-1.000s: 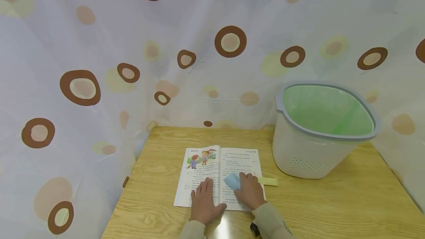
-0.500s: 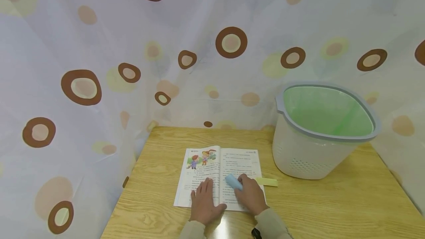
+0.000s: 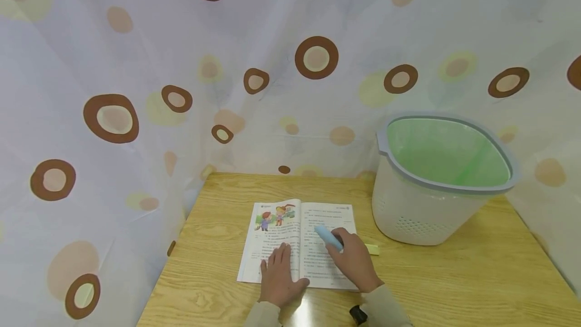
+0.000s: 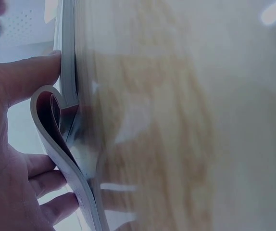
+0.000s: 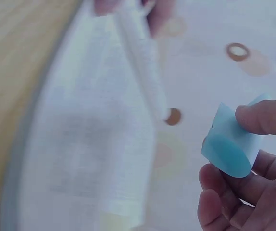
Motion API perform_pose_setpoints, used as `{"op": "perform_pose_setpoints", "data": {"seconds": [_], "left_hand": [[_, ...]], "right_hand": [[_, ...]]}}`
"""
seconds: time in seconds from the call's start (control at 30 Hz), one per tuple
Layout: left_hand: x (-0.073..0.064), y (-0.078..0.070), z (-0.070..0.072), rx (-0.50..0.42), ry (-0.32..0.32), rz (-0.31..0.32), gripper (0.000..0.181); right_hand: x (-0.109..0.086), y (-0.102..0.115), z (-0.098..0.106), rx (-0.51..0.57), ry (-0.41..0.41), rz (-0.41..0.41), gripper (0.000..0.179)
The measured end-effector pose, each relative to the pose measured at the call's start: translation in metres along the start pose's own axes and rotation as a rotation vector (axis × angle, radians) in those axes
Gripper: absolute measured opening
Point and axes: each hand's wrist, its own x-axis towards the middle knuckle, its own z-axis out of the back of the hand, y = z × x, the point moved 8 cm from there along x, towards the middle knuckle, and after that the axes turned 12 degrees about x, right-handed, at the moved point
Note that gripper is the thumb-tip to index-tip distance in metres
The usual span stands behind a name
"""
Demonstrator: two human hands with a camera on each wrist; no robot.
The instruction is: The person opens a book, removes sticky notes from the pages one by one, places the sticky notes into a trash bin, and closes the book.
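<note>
An open printed book [image 3: 324, 218] lies on the wooden table, with a colour picture at the top of its left page. My left hand [image 3: 278, 276] rests on that page with straight, spread fingers, the thumb towards the fold. The left wrist view has the hand [image 4: 13, 144] on the book's bent lower edge. Between thumb and fingers, my right hand [image 3: 356, 261] pinches a light blue slip of paper [image 3: 329, 237] above the right page. In the right wrist view the slip [image 5: 229, 149] looks curled over, like a sticky note. A yellow tab [image 3: 373, 250] sticks out from the book's right edge.
A tall white plastic basket [image 3: 413, 221] with a grey rim and green inside stands on the table [image 3: 445, 281], right of the book. Behind the table hangs a white curtain [image 3: 272, 14] with brown and beige spots.
My right hand has lifted the blue slip from the right page and moved slightly up and to the right, partly covering the yellow tab. The left hand has stayed in place.
</note>
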Motion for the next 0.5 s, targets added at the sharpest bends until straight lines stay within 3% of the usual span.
{"op": "perform_pose_setpoints", "data": {"seconds": [0.23, 0.5], "left_hand": [[0.0, 0.0, 0.001, -0.003, 0.004, 0.008, 0.097], [0.002, 0.0, -0.001, -0.001, 0.008, 0.009, 0.096]], "right_hand": [[-0.015, 0.054, 0.059, 0.056, -0.13, 0.158, 0.035], [-0.029, 0.11, 0.148, 0.021, -0.407, 0.508, 0.034]]}}
